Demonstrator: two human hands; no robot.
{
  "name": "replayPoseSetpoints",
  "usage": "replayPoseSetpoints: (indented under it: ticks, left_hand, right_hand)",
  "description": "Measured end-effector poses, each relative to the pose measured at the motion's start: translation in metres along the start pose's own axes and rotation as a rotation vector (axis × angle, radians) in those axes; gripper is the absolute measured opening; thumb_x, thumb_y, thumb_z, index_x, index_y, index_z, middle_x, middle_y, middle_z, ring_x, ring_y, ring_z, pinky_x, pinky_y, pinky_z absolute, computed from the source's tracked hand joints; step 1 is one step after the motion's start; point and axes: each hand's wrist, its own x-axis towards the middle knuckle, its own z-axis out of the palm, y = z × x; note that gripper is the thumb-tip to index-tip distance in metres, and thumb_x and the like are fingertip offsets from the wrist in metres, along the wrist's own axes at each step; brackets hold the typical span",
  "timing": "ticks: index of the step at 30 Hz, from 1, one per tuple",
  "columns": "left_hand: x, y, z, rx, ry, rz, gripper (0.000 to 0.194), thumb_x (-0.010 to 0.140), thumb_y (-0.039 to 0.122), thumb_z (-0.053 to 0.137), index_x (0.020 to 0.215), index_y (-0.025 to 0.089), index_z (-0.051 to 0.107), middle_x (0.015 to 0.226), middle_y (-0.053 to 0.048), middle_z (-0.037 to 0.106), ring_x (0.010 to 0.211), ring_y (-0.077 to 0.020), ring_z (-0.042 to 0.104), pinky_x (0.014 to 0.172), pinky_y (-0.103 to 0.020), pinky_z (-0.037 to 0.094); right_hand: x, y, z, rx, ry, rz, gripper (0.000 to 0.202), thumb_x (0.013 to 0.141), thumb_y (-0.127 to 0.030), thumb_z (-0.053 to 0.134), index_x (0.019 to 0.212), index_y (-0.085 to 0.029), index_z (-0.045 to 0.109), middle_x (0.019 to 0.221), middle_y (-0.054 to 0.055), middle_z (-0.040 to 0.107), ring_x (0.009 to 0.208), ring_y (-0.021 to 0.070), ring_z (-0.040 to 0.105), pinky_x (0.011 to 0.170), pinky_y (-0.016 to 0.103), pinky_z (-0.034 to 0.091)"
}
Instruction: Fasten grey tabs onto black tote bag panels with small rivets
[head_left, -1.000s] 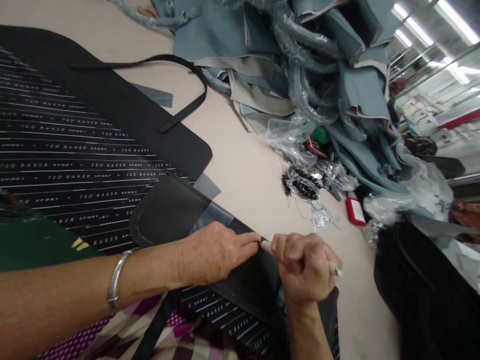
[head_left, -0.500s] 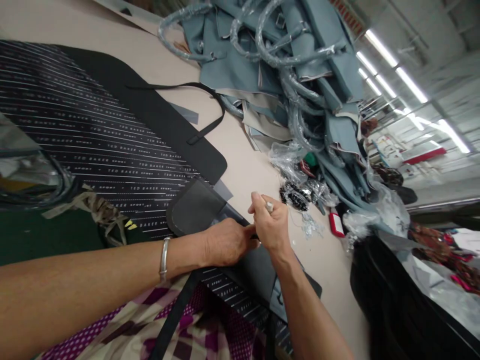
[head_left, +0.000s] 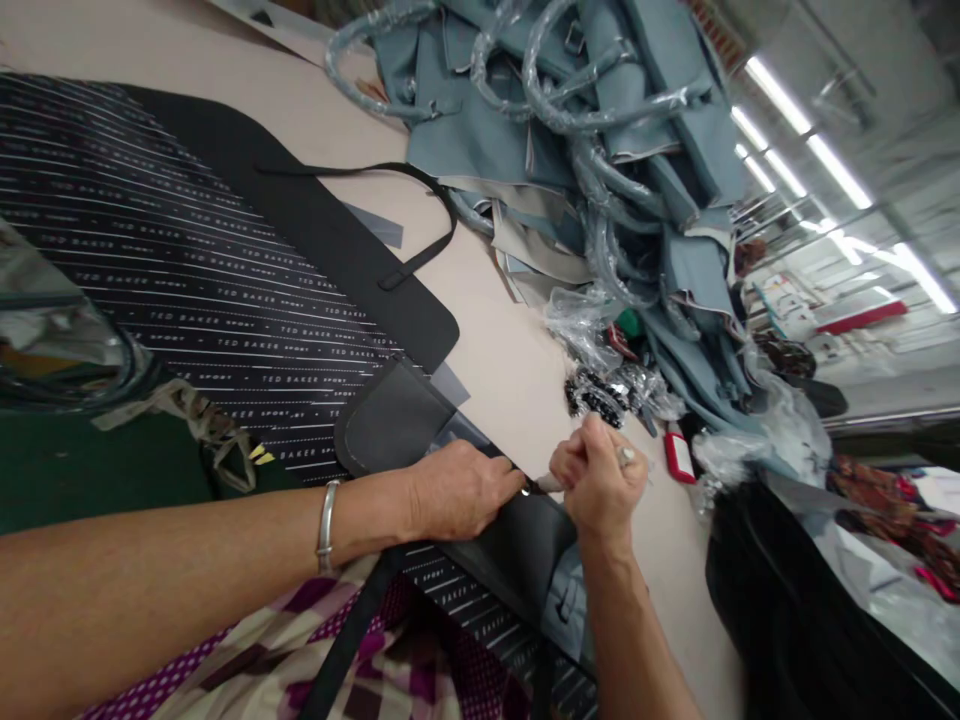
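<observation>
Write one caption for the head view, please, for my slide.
Left grip on a dark piece, right grip around a pale tool, blue-grey pile beyond.

The black leather-look panel, rounded and stitched along its border at one end, lay slantwise over the striped, "TED BAKER" lettered lining. The whitish pen-like tool, its middle hidden, tilted with its narrow end at the panel's long edge.

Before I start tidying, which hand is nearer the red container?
Right: the right hand is left of the red container in the picture; the left hand is farther left.
</observation>
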Motion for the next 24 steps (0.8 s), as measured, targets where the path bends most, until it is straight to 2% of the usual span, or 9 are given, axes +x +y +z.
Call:
replayPoseSetpoints:
  ticks: [3,7,10,13,18,21,24]
  left_hand:
    - [0.0,0.0,-0.001,-0.01,0.001,-0.028,0.015,0.085,0.015,0.056,0.1,0.015,0.06,0.087,-0.006,0.071,0.062,-0.0251,0.069,0.048,-0.034,0.05]
    - [0.0,0.0,-0.002,-0.012,-0.029,-0.054,0.014,0.087,0.016,0.055,0.1,0.017,0.058,0.089,-0.007,0.07,0.065,-0.0269,0.069,0.05,-0.036,0.052]
    - [-0.001,0.0,-0.002,-0.009,-0.06,-0.061,0.01,0.088,0.017,0.055,0.097,0.017,0.058,0.089,-0.006,0.07,0.068,-0.0253,0.07,0.053,-0.035,0.053]
    - [0.0,-0.001,-0.002,-0.005,-0.076,-0.082,0.008,0.09,0.019,0.053,0.096,0.018,0.059,0.091,-0.006,0.07,0.073,-0.0249,0.07,0.058,-0.034,0.053]
    - [0.005,0.002,-0.009,0.028,-0.078,-0.088,0.011,0.091,0.017,0.049,0.09,0.019,0.06,0.088,-0.004,0.071,0.071,-0.0237,0.07,0.061,-0.033,0.051]
    - [0.001,-0.002,0.0,-0.015,-0.058,-0.109,0.019,0.091,0.016,0.043,0.088,0.022,0.061,0.083,-0.002,0.071,0.07,-0.0208,0.071,0.062,-0.031,0.049]
    - [-0.003,-0.019,0.024,-0.103,-0.001,-0.134,0.025,0.093,0.027,0.038,0.085,0.025,0.062,0.076,0.0,0.07,0.068,-0.0198,0.07,0.062,-0.029,0.047]
  right_hand:
    - [0.0,0.006,-0.016,-0.123,0.004,-0.061,0.046,0.087,-0.057,0.06,0.063,-0.019,0.057,0.045,-0.006,0.039,0.041,0.0101,0.04,0.04,0.023,0.032]
    - [-0.009,0.014,-0.044,-0.287,0.058,-0.107,0.044,0.088,-0.056,0.058,0.066,-0.018,0.061,0.047,-0.004,0.044,0.045,0.0119,0.045,0.044,0.024,0.036]
    - [-0.02,0.023,-0.074,-0.417,0.119,-0.147,0.043,0.09,-0.054,0.055,0.067,-0.018,0.064,0.049,-0.003,0.049,0.048,0.013,0.048,0.048,0.025,0.037]
    - [-0.032,0.043,-0.109,-0.583,0.159,-0.156,0.041,0.092,-0.05,0.054,0.068,-0.019,0.064,0.055,-0.001,0.056,0.053,0.0138,0.052,0.054,0.026,0.038]
    - [-0.055,0.096,-0.157,-0.797,-0.01,-0.049,0.028,0.09,-0.043,0.06,0.078,-0.02,0.071,0.08,0.006,0.07,0.078,0.021,0.063,0.081,0.034,0.043]
    - [-0.067,0.109,-0.167,-0.792,0.02,-0.013,0.018,0.088,-0.034,0.062,0.091,-0.02,0.073,0.087,0.007,0.07,0.086,0.023,0.065,0.087,0.037,0.047]
    - [-0.083,0.093,-0.163,-0.787,0.123,-0.023,0.026,0.082,-0.023,0.065,0.107,-0.019,0.071,0.107,0.009,0.07,0.104,0.0229,0.065,0.093,0.036,0.052]
